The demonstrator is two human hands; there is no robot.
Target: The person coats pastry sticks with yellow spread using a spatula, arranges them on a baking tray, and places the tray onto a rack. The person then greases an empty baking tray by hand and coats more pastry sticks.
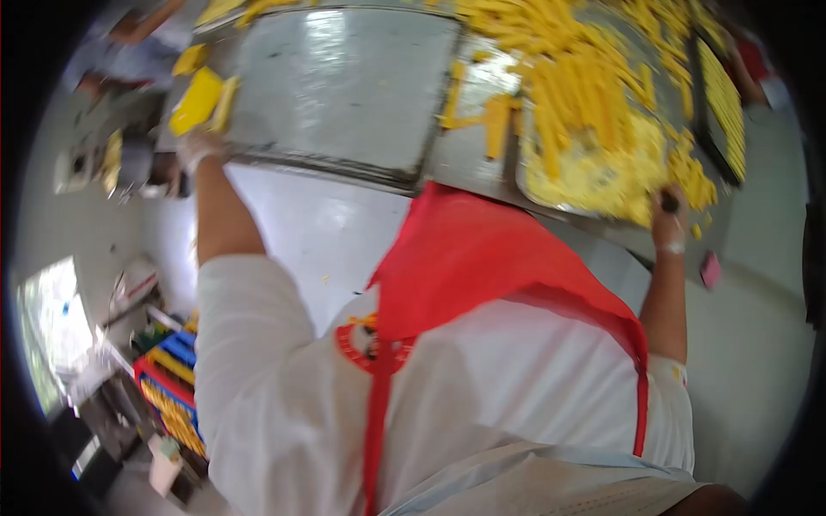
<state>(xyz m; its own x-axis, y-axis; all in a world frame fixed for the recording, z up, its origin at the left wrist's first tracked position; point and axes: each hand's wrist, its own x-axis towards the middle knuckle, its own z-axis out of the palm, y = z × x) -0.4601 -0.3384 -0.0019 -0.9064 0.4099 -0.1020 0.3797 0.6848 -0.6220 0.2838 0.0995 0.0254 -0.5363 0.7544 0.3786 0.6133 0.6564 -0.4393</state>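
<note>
My left hand (203,144), in a clear glove, is at the front left corner of the table, its fingers closed at the lower end of a flat, bright yellow piece (197,101). Whether that is a scraper or food, I cannot tell. A paler yellow strip (225,103) lies beside it. At the right, my right hand (668,225) is wrapped round a dark, round-ended handle (669,202); the rest of that tool is hidden. Close to this hand is a tray (521,176) with yellow crumbly mass and long yellow sticks (581,99) in it.
A bare metal sheet tray (344,95) lies left of centre. More yellow sticks (516,21) are heaped behind. A dark-edged tray of yellow rows (721,107) stands at the right edge. Other people (129,52) are at the far left and far right.
</note>
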